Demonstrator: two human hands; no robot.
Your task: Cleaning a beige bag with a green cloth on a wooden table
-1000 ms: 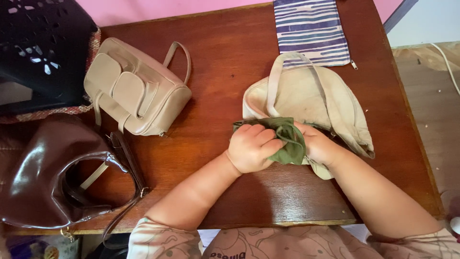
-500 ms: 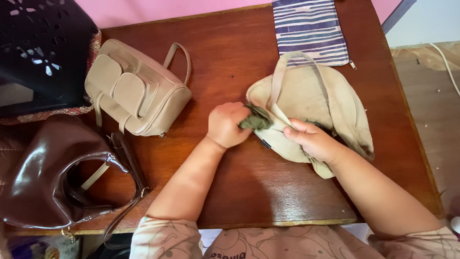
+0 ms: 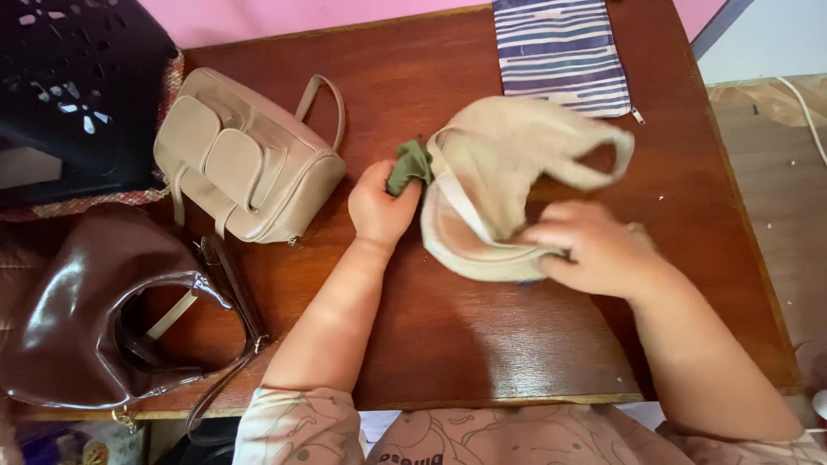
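My left hand [image 3: 379, 207] is closed around a crumpled green cloth [image 3: 408, 165], held just left of a cream fabric bag [image 3: 500, 185]. My right hand [image 3: 594, 250] grips the lower right part of that bag and has it partly lifted and bunched, its strap [image 3: 594, 168] looping up over the wooden table [image 3: 448, 327]. The bag's lower edge under my right fingers is blurred.
A beige multi-pocket handbag [image 3: 245, 159] lies at the upper left. A glossy brown shoulder bag [image 3: 95, 314] hangs over the table's left edge. A blue-and-white striped zip pouch [image 3: 562, 53] sits at the far edge. A black perforated basket [image 3: 73, 86] stands at the far left.
My left hand carried the green cloth up and left, off the cream bag. My right hand turned and bunched the bag, swinging its strap to the right.
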